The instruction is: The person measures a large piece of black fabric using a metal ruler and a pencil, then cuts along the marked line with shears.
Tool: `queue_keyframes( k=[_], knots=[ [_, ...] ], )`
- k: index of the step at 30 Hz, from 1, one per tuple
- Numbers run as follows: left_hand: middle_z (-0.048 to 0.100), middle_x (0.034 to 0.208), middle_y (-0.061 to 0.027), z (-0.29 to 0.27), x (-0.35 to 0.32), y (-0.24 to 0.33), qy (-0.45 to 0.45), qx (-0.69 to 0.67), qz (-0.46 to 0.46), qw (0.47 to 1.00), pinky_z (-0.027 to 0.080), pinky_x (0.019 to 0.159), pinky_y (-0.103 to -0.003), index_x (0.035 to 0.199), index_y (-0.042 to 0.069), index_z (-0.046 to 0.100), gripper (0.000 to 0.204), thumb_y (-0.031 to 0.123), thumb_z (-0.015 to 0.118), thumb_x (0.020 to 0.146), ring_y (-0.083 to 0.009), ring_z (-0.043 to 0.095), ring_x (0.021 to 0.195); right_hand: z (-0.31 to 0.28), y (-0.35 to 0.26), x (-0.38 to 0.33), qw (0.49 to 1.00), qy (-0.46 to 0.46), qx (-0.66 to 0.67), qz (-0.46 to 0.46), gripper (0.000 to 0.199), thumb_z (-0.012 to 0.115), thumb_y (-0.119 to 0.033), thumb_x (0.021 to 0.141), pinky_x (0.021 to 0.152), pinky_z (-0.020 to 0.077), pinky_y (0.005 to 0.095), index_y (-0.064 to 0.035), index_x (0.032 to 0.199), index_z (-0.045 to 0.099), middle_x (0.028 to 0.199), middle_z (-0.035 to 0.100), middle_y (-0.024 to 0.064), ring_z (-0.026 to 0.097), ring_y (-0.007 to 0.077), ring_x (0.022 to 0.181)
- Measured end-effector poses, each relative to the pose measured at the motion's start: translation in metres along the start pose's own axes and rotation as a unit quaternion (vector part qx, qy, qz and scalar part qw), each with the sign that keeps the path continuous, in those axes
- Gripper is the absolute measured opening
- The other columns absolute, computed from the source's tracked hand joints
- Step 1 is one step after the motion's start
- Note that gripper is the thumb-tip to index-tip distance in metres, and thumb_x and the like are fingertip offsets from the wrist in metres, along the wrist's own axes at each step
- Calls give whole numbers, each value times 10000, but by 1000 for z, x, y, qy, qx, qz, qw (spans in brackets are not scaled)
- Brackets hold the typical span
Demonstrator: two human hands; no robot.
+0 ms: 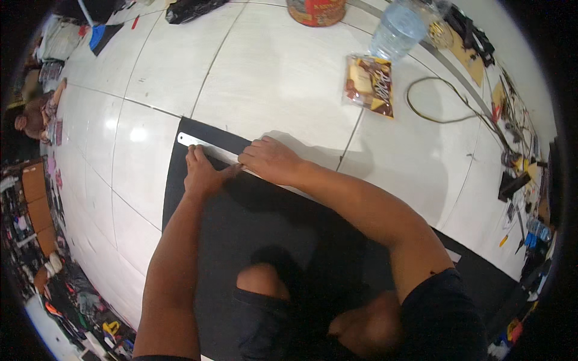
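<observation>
Both hands press a metal ruler flat along the top edge of a black sheet on the tiled floor.

The left hand (201,171) lies palm down on the metal ruler (208,146), fingers spread and flat, gripping nothing. The right hand (269,159) is just beside it, almost touching, fingers curled down onto the same ruler; whether it pinches anything cannot be told. The ruler's rounded end pokes out near the black sheet's (241,216) upper left corner. Well apart, toward the floor's (283,72) far edge, lie a snack packet (368,84), a clear plastic bottle (396,31), a red tin (316,11) and a looped cable (442,99).
</observation>
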State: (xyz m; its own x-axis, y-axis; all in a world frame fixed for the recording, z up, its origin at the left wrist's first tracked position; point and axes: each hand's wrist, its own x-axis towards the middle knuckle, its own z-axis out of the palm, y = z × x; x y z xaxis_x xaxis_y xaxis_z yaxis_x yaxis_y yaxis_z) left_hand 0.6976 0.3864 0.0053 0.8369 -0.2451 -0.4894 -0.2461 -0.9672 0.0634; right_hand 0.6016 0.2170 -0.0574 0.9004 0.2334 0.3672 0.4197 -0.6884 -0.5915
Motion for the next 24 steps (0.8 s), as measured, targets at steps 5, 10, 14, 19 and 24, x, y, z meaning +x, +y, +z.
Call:
queue_keyframes(
  k=[5, 10, 14, 19, 24],
  knots=[
    [160, 1488, -254, 5, 4, -10, -12, 0, -23, 1000, 354, 1059, -473, 1409, -43, 190, 1178, 607, 776, 621, -381, 259, 1364, -38, -25, -89, 995, -60, -28, 73, 120, 595, -155, 822, 787, 432, 367, -107, 930, 579, 872, 568, 40, 564, 218, 864],
    [272, 1399, -264, 10, 9, 3, 2, 5, 37, 999, 388, 1027, -474, 1378, -96, 214, 1136, 555, 791, 648, -380, 359, 1284, -103, -62, -213, 979, -40, -33, 197, 130, 571, -165, 865, 770, 461, 401, -79, 962, 562, 950, 592, 79, 589, 249, 866],
    [289, 1370, -282, 6, 25, -28, -18, -1, 45, 999, 379, 1028, -480, 1364, -109, 227, 1101, 515, 802, 662, -402, 369, 1257, -133, -101, -281, 935, -39, -80, 344, 165, 546, -184, 906, 794, 472, 403, -59, 1007, 584, 950, 605, 112, 594, 281, 896],
    [220, 1392, -316, 17, 18, -13, 15, -6, 46, 999, 356, 1040, -479, 1360, -154, 174, 1199, 574, 790, 634, -443, 338, 1269, -157, -134, -376, 859, 82, -139, 486, 225, 558, -220, 909, 840, 471, 413, -24, 1007, 613, 957, 630, 135, 592, 305, 934],
    [218, 1398, -311, 36, 50, -35, 28, -24, 66, 997, 343, 1047, -473, 1364, -150, 174, 1194, 566, 791, 635, -439, 327, 1280, -138, -145, -355, 818, 136, -117, 547, 263, 550, -246, 918, 889, 459, 423, -11, 1019, 614, 982, 636, 153, 582, 326, 1005]
  ],
)
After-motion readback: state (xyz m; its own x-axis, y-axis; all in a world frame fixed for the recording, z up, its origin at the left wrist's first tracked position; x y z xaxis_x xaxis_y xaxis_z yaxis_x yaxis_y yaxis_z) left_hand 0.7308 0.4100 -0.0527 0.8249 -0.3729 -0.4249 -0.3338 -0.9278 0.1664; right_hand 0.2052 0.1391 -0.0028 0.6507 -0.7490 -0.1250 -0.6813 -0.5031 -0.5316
